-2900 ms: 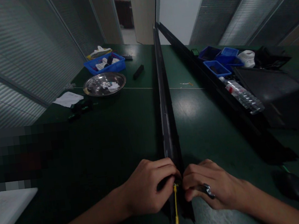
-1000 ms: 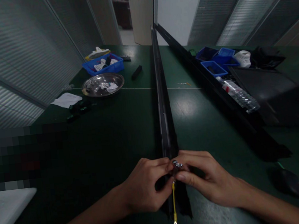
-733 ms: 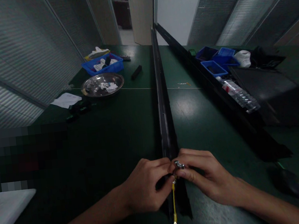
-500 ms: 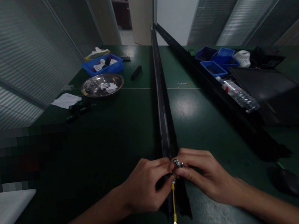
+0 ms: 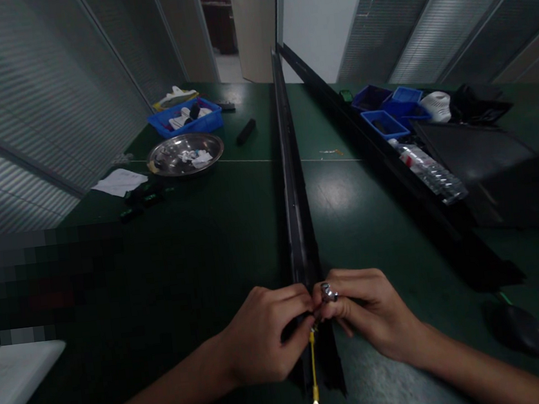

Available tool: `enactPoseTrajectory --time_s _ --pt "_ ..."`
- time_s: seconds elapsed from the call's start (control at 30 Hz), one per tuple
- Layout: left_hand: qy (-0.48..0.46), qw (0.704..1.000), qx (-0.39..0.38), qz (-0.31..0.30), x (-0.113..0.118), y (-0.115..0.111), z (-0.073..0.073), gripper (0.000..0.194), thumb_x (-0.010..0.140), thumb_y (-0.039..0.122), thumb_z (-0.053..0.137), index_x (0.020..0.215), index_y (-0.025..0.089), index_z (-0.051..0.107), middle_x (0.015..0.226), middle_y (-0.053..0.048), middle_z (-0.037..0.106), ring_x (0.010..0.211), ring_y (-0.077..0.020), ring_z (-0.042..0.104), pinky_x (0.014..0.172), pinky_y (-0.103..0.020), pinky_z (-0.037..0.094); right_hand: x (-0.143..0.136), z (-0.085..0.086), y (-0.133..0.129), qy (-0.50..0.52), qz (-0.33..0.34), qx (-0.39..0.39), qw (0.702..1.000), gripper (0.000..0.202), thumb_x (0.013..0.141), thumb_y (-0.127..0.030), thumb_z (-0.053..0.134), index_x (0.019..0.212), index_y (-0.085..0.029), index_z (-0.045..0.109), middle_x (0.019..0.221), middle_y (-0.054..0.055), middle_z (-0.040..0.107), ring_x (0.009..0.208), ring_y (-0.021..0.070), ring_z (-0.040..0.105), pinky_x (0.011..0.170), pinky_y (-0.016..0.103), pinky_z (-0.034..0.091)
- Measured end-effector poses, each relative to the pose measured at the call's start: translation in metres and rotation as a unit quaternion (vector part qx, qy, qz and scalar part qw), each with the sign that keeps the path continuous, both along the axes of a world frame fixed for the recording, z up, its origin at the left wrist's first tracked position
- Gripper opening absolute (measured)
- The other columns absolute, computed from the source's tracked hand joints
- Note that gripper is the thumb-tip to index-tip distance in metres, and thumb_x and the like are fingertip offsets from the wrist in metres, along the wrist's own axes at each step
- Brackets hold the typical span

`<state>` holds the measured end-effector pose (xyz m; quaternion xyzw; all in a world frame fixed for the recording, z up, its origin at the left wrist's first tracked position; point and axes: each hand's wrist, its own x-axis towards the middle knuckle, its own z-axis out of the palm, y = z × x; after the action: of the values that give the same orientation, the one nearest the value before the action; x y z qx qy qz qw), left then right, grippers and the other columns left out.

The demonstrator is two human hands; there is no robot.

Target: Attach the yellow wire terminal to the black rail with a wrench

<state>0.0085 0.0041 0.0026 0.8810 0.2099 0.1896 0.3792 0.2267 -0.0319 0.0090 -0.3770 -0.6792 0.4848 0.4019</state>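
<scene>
Lower centre: left hand (image 5: 279, 332) curled at black rail (image 5: 296, 225), by yellow lead's (image 5: 314, 369) upper end; cannot tell its hold. Right hand (image 5: 367, 311) closed on shiny metal piece (image 5: 328, 292). Step, likely: close work at lead's end. Next probably needs steady alignment.

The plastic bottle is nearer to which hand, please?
Right. The right hand is left of the bottle, nearer the camera; the left hand is farther left.

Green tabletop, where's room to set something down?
Bare: between central black rail and right black rail, from right hand to seam; left of central rail, from left hand to steel bowl. Crowded: around bowl, blue basket; beyond right rail, around blue bins and plastic bottle.
</scene>
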Motion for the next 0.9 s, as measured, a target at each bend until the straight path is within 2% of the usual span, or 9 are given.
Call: enactPoseTrajectory --time_s 0.17,0.3,0.43,0.53,0.67,0.9 --pt "0.012 1.000 -0.005 0.005 -0.001 0.000 0.000 0.019 0.101 0.014 0.044 0.101 0.015 0.063 0.094 -0.006 0.066 0.082 -0.0179 0.067 0.067 -0.029 0.051 0.002 0.000 -0.001 -0.017 -0.016 0.053 0.998 0.018 0.103 -0.024 0.061 0.091 -0.016 0.071 0.072 -0.001 0.057 0.058 0.0092 0.053 0.054 0.022 0.040" --pt "0.011 1.000 -0.023 0.005 -0.001 0.000 0.002 0.019 0.101 0.014 0.042 0.100 0.016 0.061 0.093 -0.005 0.064 0.078 -0.0163 0.064 0.067 -0.029 0.048 0.004 -0.003 -0.004 -0.037 -0.038 0.091 0.994 0.020 0.104 -0.028 0.060 0.089 -0.017 0.068 0.072 0.000 0.058 0.060 0.0106 0.054 0.057 0.024 0.040" --pt "0.023 0.999 -0.032 0.011 -0.001 -0.001 0.002 0.011 0.099 0.022 0.055 0.107 0.018 0.062 0.099 -0.004 0.066 0.084 -0.0173 0.066 0.070 -0.029 0.049 0.006 -0.007 -0.008 -0.053 -0.058 0.108 0.991 0.017 0.104 -0.027 0.059 0.092 -0.018 0.066 0.076 0.000 0.061 0.062 0.0106 0.056 0.058 0.024 0.040" --pt "0.026 0.999 -0.041 0.018 -0.001 -0.003 0.002 0.018 0.095 0.026 0.066 0.111 0.019 0.063 0.103 -0.003 0.067 0.089 -0.0174 0.068 0.073 -0.028 0.049 0.005 -0.010 -0.010 -0.068 -0.067 0.135 0.986 0.017 0.105 -0.028 0.057 0.092 -0.019 0.063 0.078 0.001 0.061 0.064 0.0113 0.058 0.059 0.024 0.040" --pt "0.027 0.998 -0.051 0.031 0.000 -0.003 0.001 0.016 0.093 0.024 0.069 0.108 0.020 0.065 0.105 -0.001 0.069 0.089 -0.0161 0.069 0.073 -0.027 0.049 0.004 -0.012 -0.014 -0.085 -0.066 0.168 0.980 0.021 0.107 -0.031 0.051 0.092 -0.019 0.059 0.077 0.001 0.060 0.064 0.0121 0.057 0.058 0.025 0.039" --pt "0.026 0.998 -0.036 0.045 0.001 -0.004 -0.004 0.014 0.093 0.023 0.067 0.107 0.020 0.065 0.099 -0.002 0.069 0.082 -0.0167 0.068 0.068 -0.027 0.049 0.003 -0.012 -0.015 -0.082 -0.077 0.142 0.983 0.014 0.105 -0.023 0.048 0.096 -0.020 0.058 0.074 -0.001 0.054 0.060 0.0123 0.054 0.055 0.025 0.037"
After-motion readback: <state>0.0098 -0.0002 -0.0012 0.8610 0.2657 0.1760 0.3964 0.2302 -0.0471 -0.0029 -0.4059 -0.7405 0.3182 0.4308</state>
